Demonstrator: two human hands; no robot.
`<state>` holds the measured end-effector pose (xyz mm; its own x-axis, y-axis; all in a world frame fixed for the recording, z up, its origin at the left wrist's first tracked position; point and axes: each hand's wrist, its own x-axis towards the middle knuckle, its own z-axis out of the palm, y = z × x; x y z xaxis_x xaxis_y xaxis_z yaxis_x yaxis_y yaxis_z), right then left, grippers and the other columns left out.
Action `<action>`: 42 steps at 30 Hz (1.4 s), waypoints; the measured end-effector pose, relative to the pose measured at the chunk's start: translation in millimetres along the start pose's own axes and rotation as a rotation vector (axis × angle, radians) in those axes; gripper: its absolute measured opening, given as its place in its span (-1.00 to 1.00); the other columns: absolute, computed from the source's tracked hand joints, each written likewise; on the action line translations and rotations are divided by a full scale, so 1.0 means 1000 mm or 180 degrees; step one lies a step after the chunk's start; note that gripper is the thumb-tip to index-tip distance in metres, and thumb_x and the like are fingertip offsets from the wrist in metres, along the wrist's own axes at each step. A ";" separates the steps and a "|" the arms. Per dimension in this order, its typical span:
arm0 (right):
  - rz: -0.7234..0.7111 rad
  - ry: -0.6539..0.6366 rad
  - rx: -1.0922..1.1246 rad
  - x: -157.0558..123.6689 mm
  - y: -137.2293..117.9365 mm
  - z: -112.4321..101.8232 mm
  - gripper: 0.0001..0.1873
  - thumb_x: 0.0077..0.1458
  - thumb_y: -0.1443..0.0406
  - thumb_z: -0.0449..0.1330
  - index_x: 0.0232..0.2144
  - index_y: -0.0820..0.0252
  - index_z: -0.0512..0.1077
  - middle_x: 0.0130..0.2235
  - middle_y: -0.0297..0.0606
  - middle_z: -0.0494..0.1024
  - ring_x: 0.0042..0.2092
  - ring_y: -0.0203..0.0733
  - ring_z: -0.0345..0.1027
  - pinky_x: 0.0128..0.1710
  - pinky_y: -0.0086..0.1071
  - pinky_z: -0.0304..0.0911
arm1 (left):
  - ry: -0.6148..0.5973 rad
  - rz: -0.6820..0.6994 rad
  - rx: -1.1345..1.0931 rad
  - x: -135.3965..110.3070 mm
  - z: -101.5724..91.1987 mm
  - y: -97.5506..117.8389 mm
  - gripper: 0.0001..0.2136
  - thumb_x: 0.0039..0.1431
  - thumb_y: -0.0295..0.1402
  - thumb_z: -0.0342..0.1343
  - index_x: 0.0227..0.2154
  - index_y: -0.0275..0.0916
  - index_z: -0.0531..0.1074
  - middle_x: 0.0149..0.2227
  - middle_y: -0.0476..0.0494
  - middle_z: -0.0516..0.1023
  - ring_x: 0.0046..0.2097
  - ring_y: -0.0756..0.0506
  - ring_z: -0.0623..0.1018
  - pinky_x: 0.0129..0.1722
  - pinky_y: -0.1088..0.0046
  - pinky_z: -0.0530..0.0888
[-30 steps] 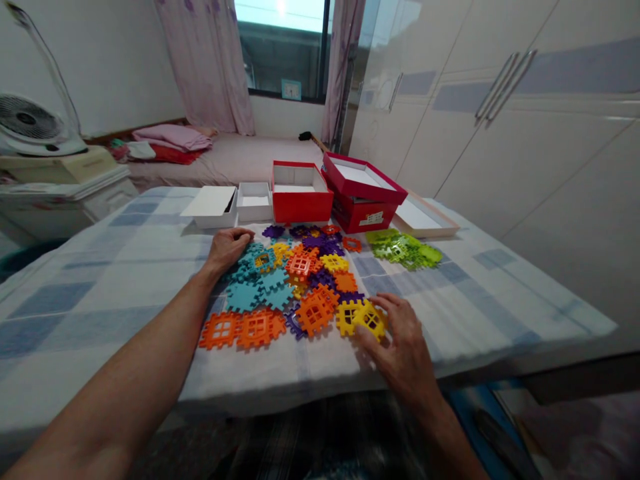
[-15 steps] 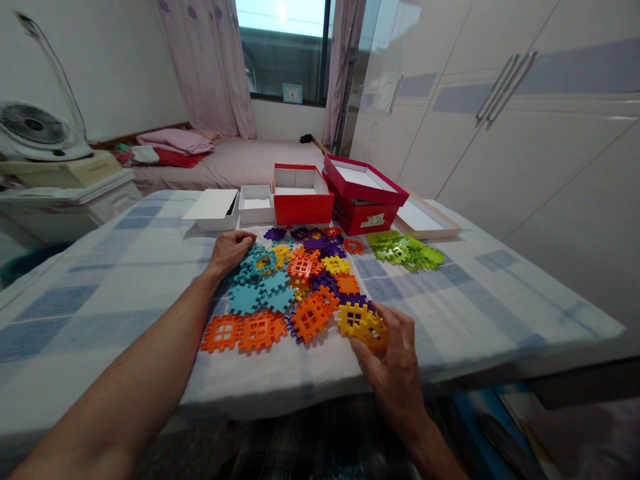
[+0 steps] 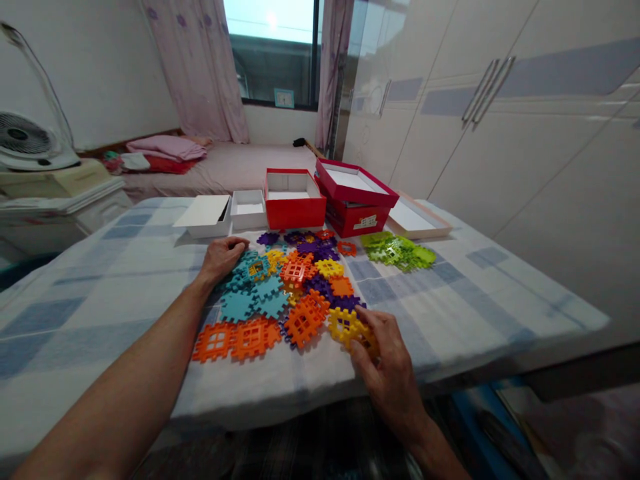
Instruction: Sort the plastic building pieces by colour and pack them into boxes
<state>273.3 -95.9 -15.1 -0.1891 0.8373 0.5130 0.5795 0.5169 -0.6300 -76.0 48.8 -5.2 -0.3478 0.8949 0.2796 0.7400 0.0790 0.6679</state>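
A heap of flat plastic interlocking tiles (image 3: 295,283) in teal, orange, purple and yellow lies on the checked tablecloth (image 3: 100,293). My right hand (image 3: 385,363) has its fingers curled over a yellow tile (image 3: 345,325) at the heap's near right edge and grips it. Resting at the heap's far left, my left hand (image 3: 223,257) is loosely closed against the teal tiles (image 3: 250,293). Two joined orange tiles (image 3: 235,339) sit at the near left. A separate bunch of green tiles (image 3: 397,250) lies further right.
Behind the heap stand a white box and lid (image 3: 220,212), an open red box (image 3: 294,199), a stacked red box (image 3: 356,197) and a flat tray (image 3: 417,220). A fan (image 3: 25,137) stands at the left, wardrobe doors (image 3: 500,133) at the right. The table edge runs near me.
My right hand has closed over the yellow tile and drawn slightly toward me. The view has shifted a little; my left hand stays put.
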 end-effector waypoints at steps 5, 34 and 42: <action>0.0195 -0.0094 0.0198 0.000 -0.010 -0.001 -0.74 0.09 0.40 0.09 -0.13 0.10 0.30 -0.16 -0.23 0.35 -0.10 -0.17 0.31 -0.12 -0.33 0.32 | -0.0010 0.0027 -0.0005 0.000 0.000 0.000 -0.64 -0.06 -0.24 -0.03 -0.31 -0.25 0.59 -0.31 -0.07 0.64 -0.23 -0.12 0.57 -0.20 0.49 0.44; 0.1230 0.0763 -0.1462 0.150 0.224 -0.104 -0.53 -0.05 0.28 0.03 -0.06 0.30 0.41 -0.07 -0.01 0.47 0.04 -0.01 0.28 0.08 -0.15 0.16 | -0.0080 0.0072 0.0100 0.004 0.002 -0.008 -0.60 -0.06 -0.18 -0.04 -0.27 -0.23 0.59 -0.26 -0.09 0.64 -0.21 -0.15 0.57 -0.19 0.47 0.44; 0.0745 0.0618 -0.1457 0.157 0.161 -0.083 -0.55 -0.06 0.28 0.07 -0.09 0.32 0.44 -0.06 0.03 0.48 0.03 0.07 0.29 0.03 -0.06 0.20 | -0.0131 -0.0017 0.0131 -0.001 -0.001 0.003 -0.59 -0.02 -0.22 -0.06 -0.23 -0.28 0.58 -0.24 -0.11 0.64 -0.20 -0.12 0.56 -0.18 0.49 0.42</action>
<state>402.9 104.4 12.3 0.1110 0.8499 0.5151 0.8824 0.1541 -0.4445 -73.8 47.4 -2.6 -0.3286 0.9116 0.2469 0.7616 0.1011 0.6401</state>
